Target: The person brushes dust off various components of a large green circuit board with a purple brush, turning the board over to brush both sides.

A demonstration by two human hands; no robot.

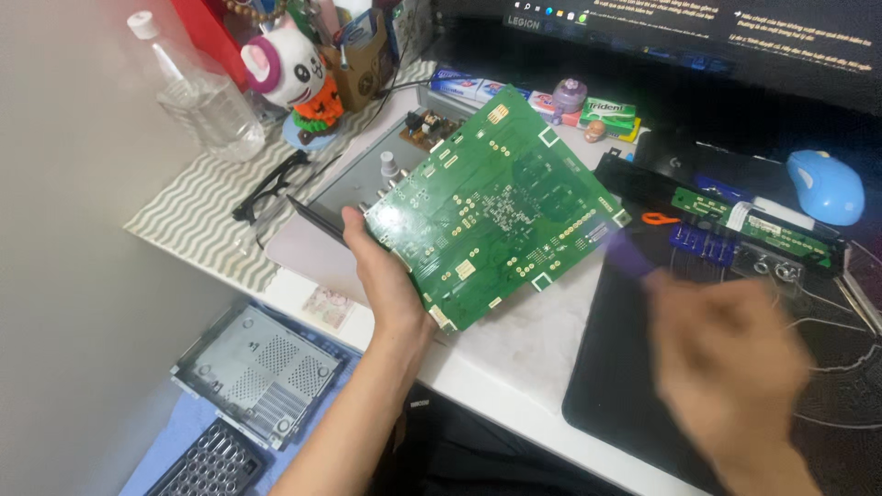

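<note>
Left hand (pixel 390 276) has its grip closed on the edge of a green circuit board (pixel 491 207), tilted above the table (pixel 514 349) — stiff, light, likely fragile, best held by edges. Right hand (pixel 726 349) is blurred — grip unclear.

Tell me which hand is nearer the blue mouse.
Right. The right hand, blurred, is below and left of the blue mouse; the left hand holds the green circuit board much farther left.
</note>
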